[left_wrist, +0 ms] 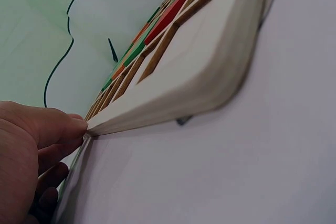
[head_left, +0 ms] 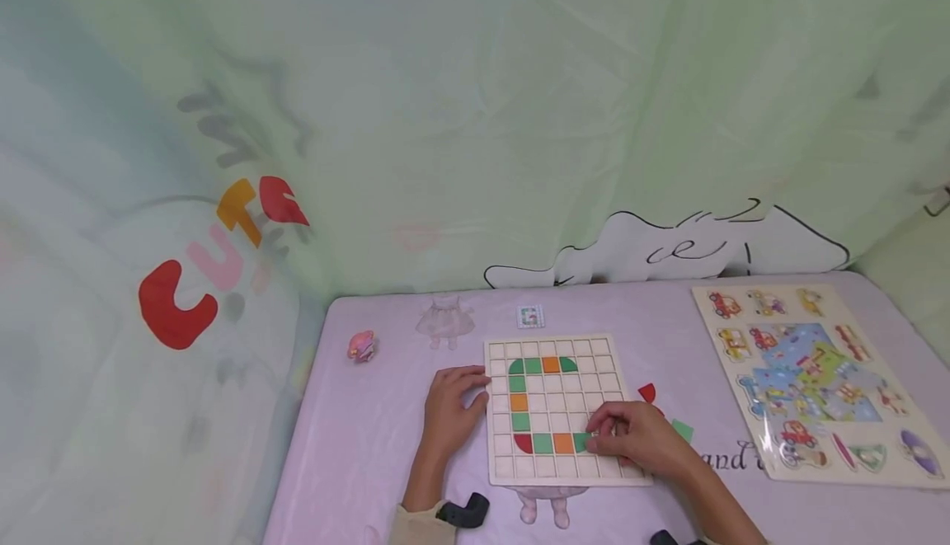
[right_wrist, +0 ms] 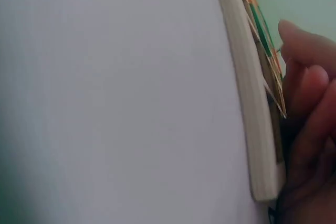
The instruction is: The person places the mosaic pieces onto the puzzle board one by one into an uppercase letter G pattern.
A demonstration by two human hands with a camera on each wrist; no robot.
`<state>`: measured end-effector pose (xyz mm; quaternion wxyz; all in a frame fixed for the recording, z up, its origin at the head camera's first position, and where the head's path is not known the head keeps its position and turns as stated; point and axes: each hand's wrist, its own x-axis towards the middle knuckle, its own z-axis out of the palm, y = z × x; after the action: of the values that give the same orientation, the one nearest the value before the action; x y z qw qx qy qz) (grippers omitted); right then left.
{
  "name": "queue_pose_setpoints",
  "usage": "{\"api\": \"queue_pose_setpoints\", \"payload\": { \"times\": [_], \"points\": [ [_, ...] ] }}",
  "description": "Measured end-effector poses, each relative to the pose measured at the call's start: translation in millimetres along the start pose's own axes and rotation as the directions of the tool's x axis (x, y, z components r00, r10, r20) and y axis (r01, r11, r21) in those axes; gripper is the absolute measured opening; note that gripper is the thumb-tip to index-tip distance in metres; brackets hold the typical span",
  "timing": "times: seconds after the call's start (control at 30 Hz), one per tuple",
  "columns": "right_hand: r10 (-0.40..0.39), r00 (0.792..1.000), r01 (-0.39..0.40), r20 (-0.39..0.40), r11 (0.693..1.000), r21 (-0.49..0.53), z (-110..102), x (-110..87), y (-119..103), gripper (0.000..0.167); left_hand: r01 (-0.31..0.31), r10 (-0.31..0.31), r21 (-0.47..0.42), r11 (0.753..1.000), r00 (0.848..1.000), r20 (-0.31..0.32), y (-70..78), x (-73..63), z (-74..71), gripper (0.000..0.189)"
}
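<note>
A wooden grid board point(head_left: 512, 469) lies on the table with coloured tiles set in a C-shaped path. Along its left edge rests my left hand point(head_left: 450, 405), fingertips against the frame; the left wrist view shows the fingertips point(left_wrist: 79, 126) right at the board's edge. My right hand point(head_left: 638, 436) reaches over the lower right of the board, bent thumb and index finger pinching at a green tile point(head_left: 581, 443) beside an orange tile point(head_left: 564, 443). Those fingers partly cover the green tile. In the right wrist view the curled fingers point(right_wrist: 310, 85) hang over the board's rim.
Loose tiles, including a red quarter-round point(head_left: 647, 393) and a green square point(head_left: 683, 429), lie right of the board. A small pattern card point(head_left: 530, 317) is behind it. A pink figurine point(head_left: 361, 346) stands at the left, a vehicle picture puzzle point(head_left: 750, 438) at the right.
</note>
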<state>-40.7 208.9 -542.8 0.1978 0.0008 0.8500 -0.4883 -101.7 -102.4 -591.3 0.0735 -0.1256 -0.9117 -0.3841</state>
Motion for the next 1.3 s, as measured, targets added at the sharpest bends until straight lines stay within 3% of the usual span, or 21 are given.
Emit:
{"api": "queue_pose_setpoints", "payload": {
  "times": [0.13,0.27,0.43,0.67,0.93,1.3],
  "points": [
    [0.015,1.0,-0.017,0.019,0.995,0.093,-13.1,-6.6,3.6,0.027,-0.008,0.008,0.004,1.0,1.0,-0.002,-0.4,0.6,0.9,0.022],
    [0.024,0.999,-0.021,-0.035,0.995,0.099,-33.6,-15.0,7.8,0.029,-0.006,0.005,0.009,1.0,1.0,0.004,0.1,1.0,1.4,0.022],
    [0.054,0.989,-0.063,-0.14,0.996,-0.061,-60.8,-26.5,14.3,0.03,-0.005,0.005,0.019,1.0,1.0,0.007,0.9,0.8,0.9,0.021],
    [0.106,0.976,-0.154,-0.191,0.953,-0.26,-87.6,-37.0,29.0,0.033,-0.008,0.008,0.019,1.0,1.0,0.004,1.3,0.8,0.7,0.021],
    [0.126,0.983,-0.161,-0.131,0.936,-0.314,-93.4,-32.9,52.1,0.047,-0.02,0.02,0.019,1.0,1.0,0.0,2.0,0.5,1.1,0.021],
    [0.153,0.98,-0.181,-0.127,0.95,-0.254,-93.0,-27.7,56.5,0.041,-0.013,0.013,0.018,1.0,1.0,-0.002,-2.0,0.0,1.4,0.022]
  ]
}}
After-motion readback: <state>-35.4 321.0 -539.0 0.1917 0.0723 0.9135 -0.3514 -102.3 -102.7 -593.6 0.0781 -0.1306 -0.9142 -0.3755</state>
